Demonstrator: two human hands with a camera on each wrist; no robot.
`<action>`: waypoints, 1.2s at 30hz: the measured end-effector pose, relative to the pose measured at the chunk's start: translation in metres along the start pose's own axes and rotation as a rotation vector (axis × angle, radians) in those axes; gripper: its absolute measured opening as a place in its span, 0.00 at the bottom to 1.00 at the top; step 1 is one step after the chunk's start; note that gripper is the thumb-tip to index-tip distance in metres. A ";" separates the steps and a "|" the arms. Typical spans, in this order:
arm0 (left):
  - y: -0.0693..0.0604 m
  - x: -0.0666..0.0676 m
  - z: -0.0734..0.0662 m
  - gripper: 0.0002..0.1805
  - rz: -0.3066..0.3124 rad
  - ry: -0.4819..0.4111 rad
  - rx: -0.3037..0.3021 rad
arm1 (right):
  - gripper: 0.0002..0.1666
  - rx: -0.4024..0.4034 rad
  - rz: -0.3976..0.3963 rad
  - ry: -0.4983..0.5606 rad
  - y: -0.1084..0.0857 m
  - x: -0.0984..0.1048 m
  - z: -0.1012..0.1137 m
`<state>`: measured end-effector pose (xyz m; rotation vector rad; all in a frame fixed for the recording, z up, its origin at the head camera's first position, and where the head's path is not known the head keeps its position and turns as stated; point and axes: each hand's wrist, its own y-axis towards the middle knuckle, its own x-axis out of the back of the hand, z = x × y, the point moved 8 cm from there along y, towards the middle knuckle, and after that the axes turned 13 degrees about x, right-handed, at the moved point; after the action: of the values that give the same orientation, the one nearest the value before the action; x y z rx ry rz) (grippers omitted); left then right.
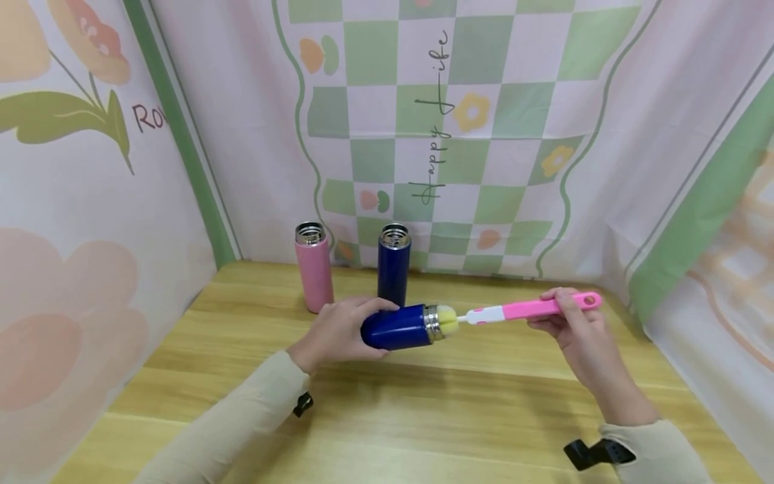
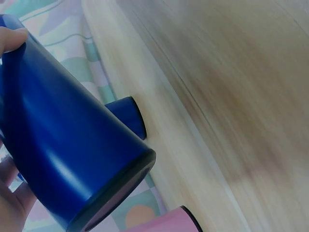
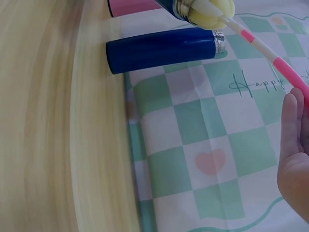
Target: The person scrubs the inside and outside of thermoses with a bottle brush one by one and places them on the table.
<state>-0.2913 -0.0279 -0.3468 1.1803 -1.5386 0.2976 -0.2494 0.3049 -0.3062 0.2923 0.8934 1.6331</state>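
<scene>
My left hand [image 1: 345,329] grips a dark blue thermos bottle [image 1: 396,328] by its base end, holding it nearly level above the table, mouth to the right. In the left wrist view the bottle [image 2: 82,130] fills the left side, thumb on its wall. A yellow sponge head [image 1: 448,320] sits at the steel mouth, partly inside it. It belongs to a bottle brush with a pink and white handle [image 1: 532,308]. My right hand [image 1: 583,339] pinches that handle near its end. In the right wrist view the sponge [image 3: 212,13] bulges out of the mouth.
Behind the held bottle stand an upright pink bottle [image 1: 314,275] and a second dark blue bottle [image 1: 394,269], both without lids. The wooden table [image 1: 387,417] ends at a checked fabric backdrop [image 1: 471,161]. Patterned curtains [image 1: 91,222] hang at both sides.
</scene>
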 end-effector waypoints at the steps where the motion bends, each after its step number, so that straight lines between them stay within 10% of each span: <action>1: 0.000 0.000 0.000 0.39 0.001 -0.004 -0.001 | 0.18 -0.002 0.005 -0.007 -0.001 -0.001 -0.001; 19: -0.002 -0.009 0.010 0.39 0.031 -0.033 0.018 | 0.18 -0.049 0.082 -0.055 -0.004 -0.016 -0.020; 36: 0.001 -0.012 -0.006 0.39 0.083 -0.118 -0.019 | 0.15 -0.335 0.209 -0.277 -0.013 -0.054 -0.062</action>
<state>-0.2901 -0.0165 -0.3548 1.1383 -1.6923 0.2718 -0.2640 0.2313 -0.3424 0.3753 0.3810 1.8484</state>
